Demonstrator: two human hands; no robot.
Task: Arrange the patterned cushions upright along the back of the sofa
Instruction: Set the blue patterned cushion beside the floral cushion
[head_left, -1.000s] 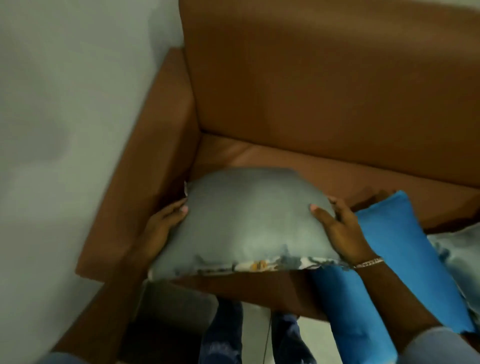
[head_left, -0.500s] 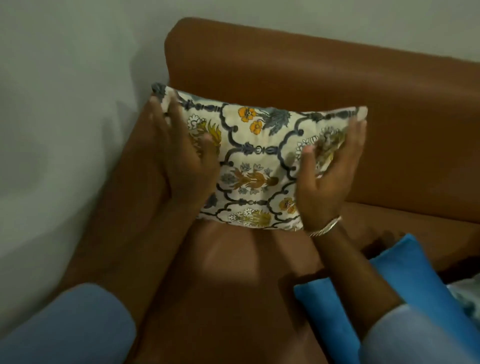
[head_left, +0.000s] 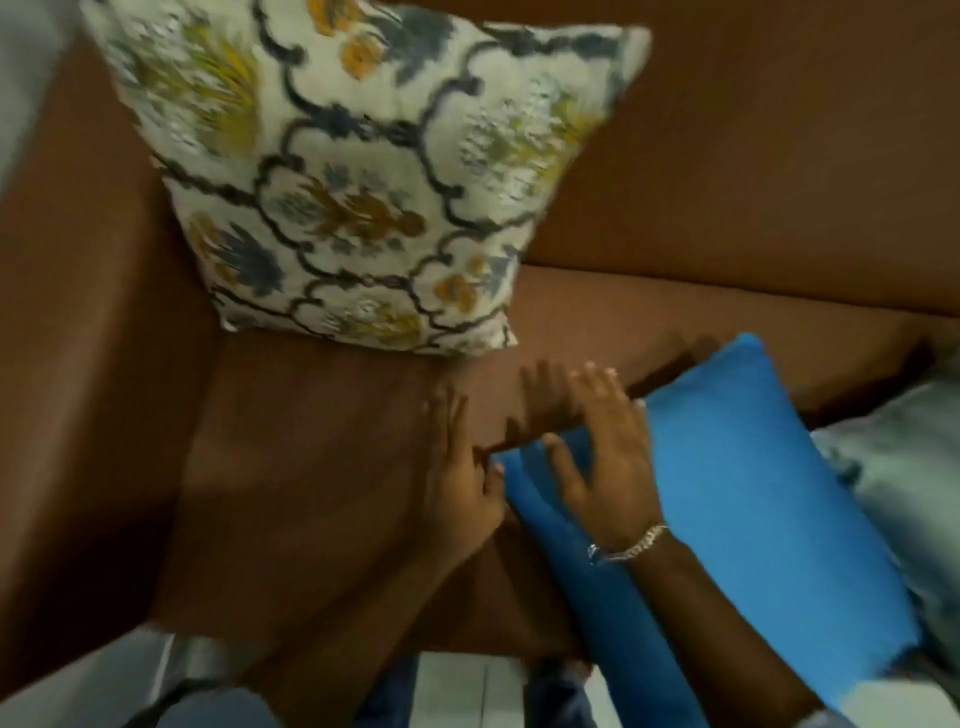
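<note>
Fingers (head_left: 597, 395) spread; patterned cushion (head_left: 358, 171) upright

Brown sofa, one patterned cushion, one plain blue

The sofa (head_left: 727, 171) is rust brown; the patterned cushion (head_left: 358, 176) is cream with dark blue-grey scrolled lattice and yellow, orange and blue flowers; the blue cushion (head_left: 753, 493) is plain bright blue; the grey cushion (head_left: 914, 483) pale grey-blue.

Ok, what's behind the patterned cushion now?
The brown sofa backrest rises behind the patterned cushion, with the armrest beside it. Whatever lies directly behind the cushion is covered.
</note>
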